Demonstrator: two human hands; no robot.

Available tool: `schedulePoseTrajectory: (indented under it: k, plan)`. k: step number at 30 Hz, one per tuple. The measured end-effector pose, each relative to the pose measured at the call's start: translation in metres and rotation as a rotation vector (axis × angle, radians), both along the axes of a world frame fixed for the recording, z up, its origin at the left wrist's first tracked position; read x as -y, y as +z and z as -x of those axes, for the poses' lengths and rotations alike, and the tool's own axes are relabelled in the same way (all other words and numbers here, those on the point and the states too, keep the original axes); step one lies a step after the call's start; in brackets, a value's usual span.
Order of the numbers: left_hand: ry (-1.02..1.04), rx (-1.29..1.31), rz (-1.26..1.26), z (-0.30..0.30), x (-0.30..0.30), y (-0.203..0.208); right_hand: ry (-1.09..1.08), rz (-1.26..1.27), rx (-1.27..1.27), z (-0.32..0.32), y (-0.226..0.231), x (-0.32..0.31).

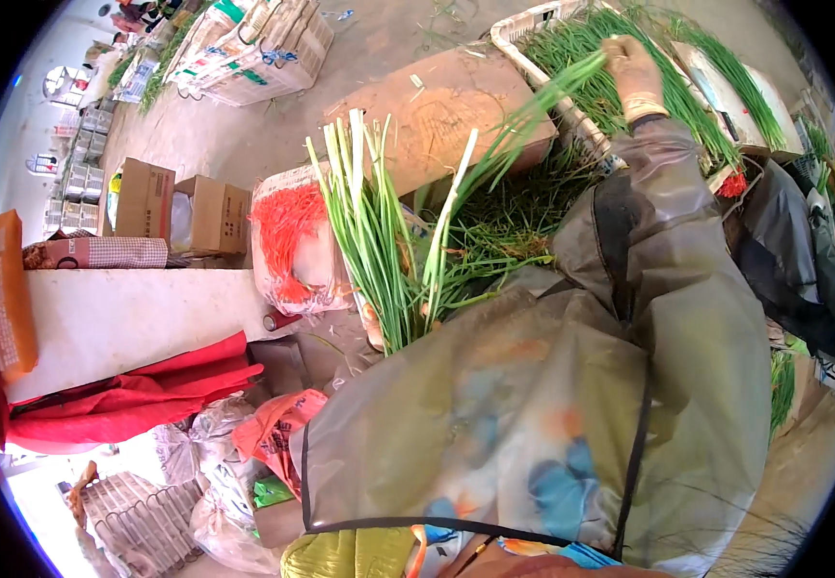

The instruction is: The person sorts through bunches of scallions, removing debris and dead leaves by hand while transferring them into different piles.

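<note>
A bunch of green onions (379, 231) stands upright near the middle, its pale stalk ends pointing up. My left hand (372, 326) is closed around its lower part; only a bit of the fingers shows, the rest hidden by leaves and the raincoat-like sleeve. At the upper right, my right hand (632, 72), in a pale glove, pinches the tips of long green leaves (533, 111). These leaves stretch down and left toward the bunch, with one white stalk (458, 183) apart from the others. Below my right hand sits a white crate (586, 135) full of green onions.
Loose leaf scraps (514, 217) lie between me and a brown board-like block (446, 111). Red string (289, 231) hangs over a pale block at left. Stacked white crates (268, 63), cardboard boxes (215, 214), a white tabletop (138, 313) and red cloth (147, 390) stand further left.
</note>
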State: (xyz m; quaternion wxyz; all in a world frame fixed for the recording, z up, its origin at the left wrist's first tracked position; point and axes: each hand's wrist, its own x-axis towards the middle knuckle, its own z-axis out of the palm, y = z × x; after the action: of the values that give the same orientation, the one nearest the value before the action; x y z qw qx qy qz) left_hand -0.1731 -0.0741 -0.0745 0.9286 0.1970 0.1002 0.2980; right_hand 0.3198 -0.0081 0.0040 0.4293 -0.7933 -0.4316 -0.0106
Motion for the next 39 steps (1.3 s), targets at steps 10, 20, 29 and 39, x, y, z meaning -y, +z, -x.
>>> schedulePoseTrajectory:
  k: [10, 20, 29, 39]
  plan:
    - [0.197, 0.081, -0.049, -0.036, -0.015, -0.007, 0.964, 0.199, -1.177, 0.161, -0.008, 0.033]
    - [0.035, -0.1, -0.241, -0.064, -0.023, 0.013, 0.978, 0.359, -1.048, 0.261, -0.019, 0.055]
    - [-0.207, -0.003, -0.136, -0.045, -0.036, -0.013, 0.455, -0.414, -0.762, 0.171, -0.038, 0.065]
    - [-0.037, -0.055, -0.1, -0.064, -0.021, 0.017, 0.579, 0.021, -0.338, 0.208, -0.006, 0.07]
